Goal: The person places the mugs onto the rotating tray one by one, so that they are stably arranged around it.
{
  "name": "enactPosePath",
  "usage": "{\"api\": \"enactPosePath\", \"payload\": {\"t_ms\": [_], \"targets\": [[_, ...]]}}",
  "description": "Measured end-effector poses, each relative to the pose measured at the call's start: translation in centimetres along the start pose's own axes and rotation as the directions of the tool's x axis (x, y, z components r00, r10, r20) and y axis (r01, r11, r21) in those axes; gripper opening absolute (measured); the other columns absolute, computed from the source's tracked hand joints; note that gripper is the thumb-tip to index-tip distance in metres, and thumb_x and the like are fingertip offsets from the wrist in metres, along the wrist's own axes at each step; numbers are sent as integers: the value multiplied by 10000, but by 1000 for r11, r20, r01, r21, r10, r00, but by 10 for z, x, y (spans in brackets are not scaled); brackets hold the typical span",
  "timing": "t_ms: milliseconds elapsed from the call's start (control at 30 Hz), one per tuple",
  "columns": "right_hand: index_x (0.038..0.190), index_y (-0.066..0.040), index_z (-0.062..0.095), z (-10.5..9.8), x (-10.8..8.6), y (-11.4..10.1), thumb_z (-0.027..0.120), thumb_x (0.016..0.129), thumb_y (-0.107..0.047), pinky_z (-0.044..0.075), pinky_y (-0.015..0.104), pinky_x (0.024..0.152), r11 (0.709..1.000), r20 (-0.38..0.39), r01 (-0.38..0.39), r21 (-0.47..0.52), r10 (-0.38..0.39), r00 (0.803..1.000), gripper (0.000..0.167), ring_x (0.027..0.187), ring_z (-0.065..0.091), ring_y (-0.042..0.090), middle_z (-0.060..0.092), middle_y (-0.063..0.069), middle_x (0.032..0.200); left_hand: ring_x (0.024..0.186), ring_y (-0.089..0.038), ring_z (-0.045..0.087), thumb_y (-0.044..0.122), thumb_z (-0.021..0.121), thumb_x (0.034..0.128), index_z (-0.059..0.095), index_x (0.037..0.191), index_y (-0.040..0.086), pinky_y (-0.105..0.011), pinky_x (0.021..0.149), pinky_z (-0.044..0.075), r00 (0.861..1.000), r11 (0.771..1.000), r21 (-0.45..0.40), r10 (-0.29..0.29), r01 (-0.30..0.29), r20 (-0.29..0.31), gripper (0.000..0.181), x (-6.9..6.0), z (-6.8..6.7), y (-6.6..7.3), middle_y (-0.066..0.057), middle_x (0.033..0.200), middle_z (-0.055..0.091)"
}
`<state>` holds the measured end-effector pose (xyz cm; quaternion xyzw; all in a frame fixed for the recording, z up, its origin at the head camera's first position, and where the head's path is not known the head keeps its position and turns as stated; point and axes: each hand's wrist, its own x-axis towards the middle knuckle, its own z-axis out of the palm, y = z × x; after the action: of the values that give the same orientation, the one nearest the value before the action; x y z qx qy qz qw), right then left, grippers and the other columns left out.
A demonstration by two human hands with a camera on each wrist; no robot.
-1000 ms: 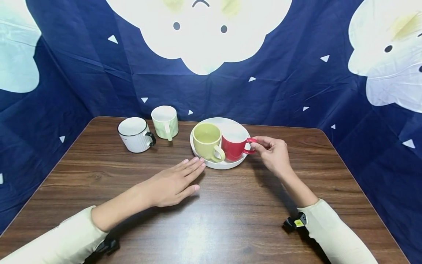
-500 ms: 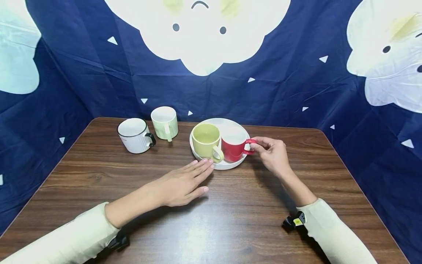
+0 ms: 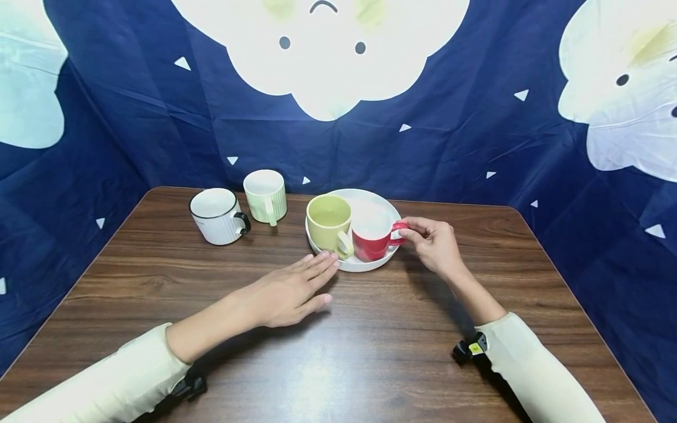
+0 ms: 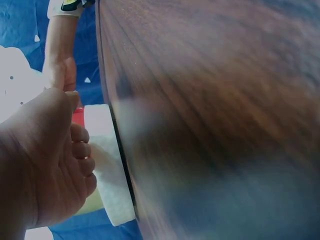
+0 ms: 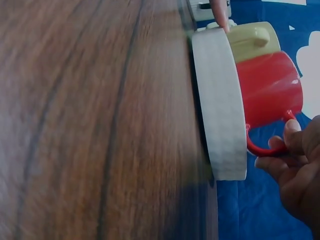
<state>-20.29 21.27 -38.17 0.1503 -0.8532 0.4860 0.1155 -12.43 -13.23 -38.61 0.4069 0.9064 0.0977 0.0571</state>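
Note:
A red mug (image 3: 371,245) and a yellow-green mug (image 3: 329,226) stand side by side in a round white dish (image 3: 361,266). My right hand (image 3: 436,245) pinches the red mug's handle between thumb and fingers; the right wrist view shows this grip on the red mug (image 5: 270,90) beside the dish wall (image 5: 220,105). My left hand (image 3: 282,294) has its fingers extended, fingertips at the dish's near left rim below the yellow-green mug. In the left wrist view the left hand (image 4: 50,160) lies in front of the dish (image 4: 107,175), palm side showing.
At the back left of the wooden table (image 3: 370,352) stand a white mug (image 3: 217,226) with black rim and handle, and a pale green ribbed mug (image 3: 267,202). A blue curtain (image 3: 338,153) with white cloud shapes hangs behind the table.
The red mug has shifted slightly left with my right hand on its handle, and the yellow-green mug has shifted slightly left, its handle turned. My left hand has moved right along the dish's near rim.

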Motion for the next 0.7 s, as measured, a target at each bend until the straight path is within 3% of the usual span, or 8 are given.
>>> {"api": "enactPosePath", "payload": {"t_ms": [167, 500, 700], "targets": [[1226, 85, 814, 0, 2, 5, 784, 1041, 3, 578, 79, 712, 1000, 44, 12, 2, -12, 999, 204, 855, 729, 29, 843, 281, 1118, 1767, -334, 232, 448, 444, 1222, 342, 1760, 21, -546, 1448, 242, 1000, 1000, -9, 17, -18, -18, 694, -1, 0, -3, -144, 1876, 265], [1293, 36, 809, -2, 9, 6, 769, 1074, -75, 511, 94, 823, 980, 107, 63, -189, -43, 993, 249, 1001, 752, 263, 844, 214, 1235, 1775, -326, 198, 472, 443, 1220, 331, 1763, 25, -554, 1447, 237, 1000, 1000, -15, 4, -4, -6, 713, -2, -2, -7, -139, 1883, 231], [1295, 34, 816, 1, 10, 5, 777, 1068, -83, 550, 164, 888, 974, 108, 56, -222, -33, 994, 259, 1124, 784, 334, 812, 229, 1337, 1777, -311, 192, 488, 444, 1218, 331, 1766, 38, -540, 1453, 220, 1000, 1000, -28, -5, 4, -10, 718, -4, -2, -10, -118, 1884, 228]]}}
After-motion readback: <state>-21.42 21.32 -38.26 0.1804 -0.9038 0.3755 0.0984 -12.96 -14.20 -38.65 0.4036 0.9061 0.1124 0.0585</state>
